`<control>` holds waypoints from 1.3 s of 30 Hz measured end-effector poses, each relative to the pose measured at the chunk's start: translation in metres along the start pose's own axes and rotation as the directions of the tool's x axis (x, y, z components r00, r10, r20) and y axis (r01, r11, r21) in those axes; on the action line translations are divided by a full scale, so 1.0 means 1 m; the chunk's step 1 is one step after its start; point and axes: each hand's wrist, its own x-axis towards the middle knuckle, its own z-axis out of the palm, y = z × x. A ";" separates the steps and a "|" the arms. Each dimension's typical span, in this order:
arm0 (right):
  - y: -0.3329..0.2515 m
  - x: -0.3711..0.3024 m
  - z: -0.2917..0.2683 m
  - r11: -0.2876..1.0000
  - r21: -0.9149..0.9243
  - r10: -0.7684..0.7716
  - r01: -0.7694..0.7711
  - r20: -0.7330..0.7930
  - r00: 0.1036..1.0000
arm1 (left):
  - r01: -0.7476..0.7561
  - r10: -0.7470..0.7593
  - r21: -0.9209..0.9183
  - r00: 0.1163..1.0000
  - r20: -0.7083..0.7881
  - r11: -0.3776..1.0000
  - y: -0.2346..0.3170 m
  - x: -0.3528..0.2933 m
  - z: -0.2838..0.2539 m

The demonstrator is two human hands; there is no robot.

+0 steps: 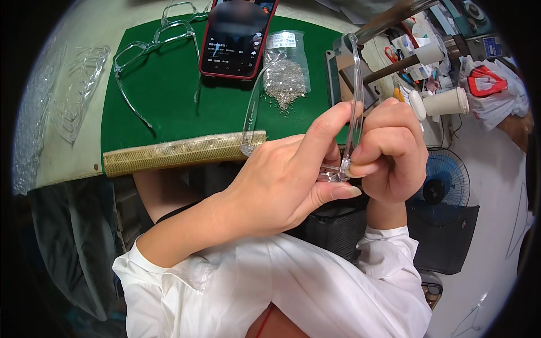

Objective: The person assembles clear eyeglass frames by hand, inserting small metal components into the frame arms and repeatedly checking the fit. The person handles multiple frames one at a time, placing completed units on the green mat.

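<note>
Between my two hands is a clear plastic eyeglass frame (pixel 357 73), one temple arm pointing up and away. My left hand (pixel 282 174) is closed round the front of the frame, with its other temple showing beyond the knuckles. Fingers of my right hand (pixel 393 149) pinch the frame near the hinge; any small part between those fingertips is hidden. Past my left hand, a clear bag of tiny metal screws (pixel 286 76) lies on the green mat (pixel 225 112), some of them spilled out. Another clear eyeglass frame (pixel 155 44) rests on the mat to the left.
A phone (pixel 236 42) in a red case lies on the mat. Along the table's near edge runs a gold mesh-patterned strip (pixel 183 153). Clear frame parts (pixel 81 90) sit at far left. A machine with metal bars (pixel 394 70) stands at right, above a blue fan (pixel 442 180).
</note>
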 end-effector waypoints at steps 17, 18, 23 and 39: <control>-0.001 -0.010 0.001 0.982 0.118 0.152 -0.145 -0.046 0.987 | 0.055 -0.054 -0.048 0.998 0.037 0.997 0.002 -0.001 -0.001; -0.001 -0.010 0.001 0.981 0.124 0.155 -0.148 -0.045 0.987 | 0.047 -0.046 -0.050 0.998 0.032 0.998 0.001 -0.001 -0.001; -0.002 -0.011 0.005 0.970 0.153 0.203 -0.188 -0.089 0.975 | 0.093 -0.080 -0.209 0.994 0.068 0.974 0.002 0.000 -0.001; 0.009 -0.015 0.002 0.941 0.277 0.236 -0.193 -0.132 0.963 | 0.118 -0.102 -0.268 0.992 0.072 0.956 0.000 0.003 0.001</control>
